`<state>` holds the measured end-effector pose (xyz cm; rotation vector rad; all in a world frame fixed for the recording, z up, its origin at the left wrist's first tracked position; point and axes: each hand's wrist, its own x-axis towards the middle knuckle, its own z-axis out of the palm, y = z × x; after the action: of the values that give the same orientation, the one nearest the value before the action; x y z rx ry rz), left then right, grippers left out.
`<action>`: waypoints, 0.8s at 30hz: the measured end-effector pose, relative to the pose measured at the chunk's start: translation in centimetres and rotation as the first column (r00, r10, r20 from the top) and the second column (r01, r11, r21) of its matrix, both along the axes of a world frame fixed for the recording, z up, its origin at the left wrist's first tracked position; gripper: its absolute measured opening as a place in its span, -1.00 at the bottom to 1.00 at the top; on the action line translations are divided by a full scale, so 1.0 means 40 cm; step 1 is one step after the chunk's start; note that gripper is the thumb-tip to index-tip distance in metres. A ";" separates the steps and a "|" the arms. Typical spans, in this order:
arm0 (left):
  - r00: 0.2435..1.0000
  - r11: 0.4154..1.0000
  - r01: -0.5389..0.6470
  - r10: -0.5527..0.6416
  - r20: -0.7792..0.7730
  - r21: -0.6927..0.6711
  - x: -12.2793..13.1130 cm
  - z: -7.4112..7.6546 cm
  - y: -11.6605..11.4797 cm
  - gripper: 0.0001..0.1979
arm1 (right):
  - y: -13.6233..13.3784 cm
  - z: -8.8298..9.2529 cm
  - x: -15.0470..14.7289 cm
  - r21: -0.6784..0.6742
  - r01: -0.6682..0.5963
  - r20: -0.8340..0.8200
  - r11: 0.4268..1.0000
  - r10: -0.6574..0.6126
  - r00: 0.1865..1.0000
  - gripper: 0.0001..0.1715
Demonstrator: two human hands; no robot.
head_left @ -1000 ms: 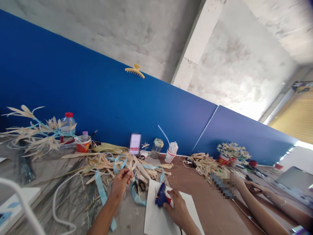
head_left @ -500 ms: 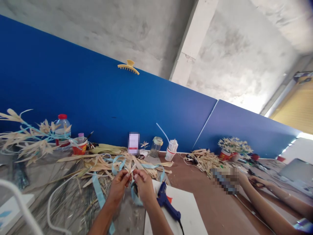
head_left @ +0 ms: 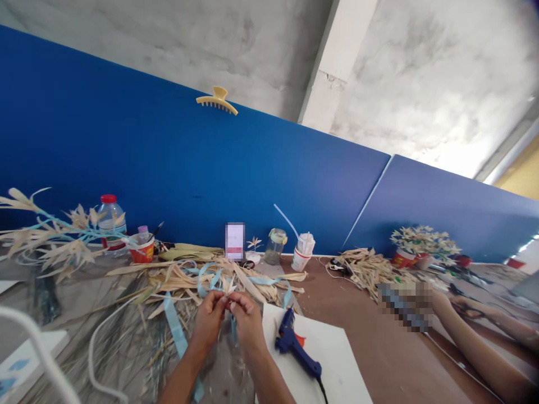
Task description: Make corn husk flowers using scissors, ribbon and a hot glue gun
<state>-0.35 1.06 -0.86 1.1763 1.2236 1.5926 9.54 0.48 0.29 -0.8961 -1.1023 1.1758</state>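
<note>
Between my two hands is a small pale flower of dried husk [head_left: 228, 287], its pointed petals showing above the fingertips. My left hand [head_left: 211, 314] pinches its base from one side, and my right hand [head_left: 245, 317] pinches it from the other. The fingers nearly touch, so the flower's lower end is hidden. Light-blue ribbon [head_left: 176, 325] trails on the table left of my left forearm. Strips of dried husk [head_left: 168, 283] lie heaped just beyond the hands. A dark-blue glue gun [head_left: 297, 345] rests on a white board [head_left: 337, 359] right of my right hand.
Husk flowers on blue stems [head_left: 71, 233] spread at the left, near a red-capped bottle [head_left: 112, 221]. A phone [head_left: 234, 241], a jar [head_left: 275, 247] and a paper cup [head_left: 302, 258] stand along the blue partition [head_left: 160, 146]. A co-worker's arms [head_left: 471, 336] reach in at right.
The view has shifted slightly, turning a little to the right. My hands have drawn closer together around the flower, and its petals now stand more upright between them.
</note>
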 end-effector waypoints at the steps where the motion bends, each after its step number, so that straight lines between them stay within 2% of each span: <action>1: 1.000 1.000 0.000 0.000 -0.011 0.003 0.000 0.000 0.000 -0.76 | 0.000 -0.002 -0.001 -0.030 -0.010 -0.051 1.000 0.008 0.999 -0.79; 5: 1.000 1.000 0.002 -0.002 -0.001 0.010 -0.001 0.000 0.001 -0.78 | 0.002 0.001 -0.002 -0.118 -0.088 -0.223 0.989 0.060 0.973 -0.76; 8: 0.999 1.000 0.020 -0.020 0.032 0.003 0.000 0.003 0.000 -0.76 | 0.005 0.003 -0.003 -0.115 -0.094 -0.291 0.989 0.057 0.955 -0.77; 12: 0.997 0.999 0.050 -0.049 0.060 -0.002 0.004 0.011 -0.002 -0.74 | 0.009 0.000 -0.001 -0.094 -0.081 -0.278 0.992 0.052 0.959 -0.86; 17: 0.992 0.994 0.110 -0.109 0.057 -0.019 0.004 0.016 -0.001 -0.73 | 0.017 -0.011 0.004 -0.122 -0.099 -0.278 0.988 0.062 0.959 -0.87; 24: 0.990 0.989 0.140 -0.140 0.016 -0.048 -0.008 -0.006 0.010 -0.74 | 0.021 -0.007 0.008 -0.160 -0.132 -0.293 0.978 0.081 0.953 -0.87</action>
<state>-0.65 1.45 -1.11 1.1923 1.1397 1.4568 9.87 1.32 0.03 -0.7786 -0.8285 1.4614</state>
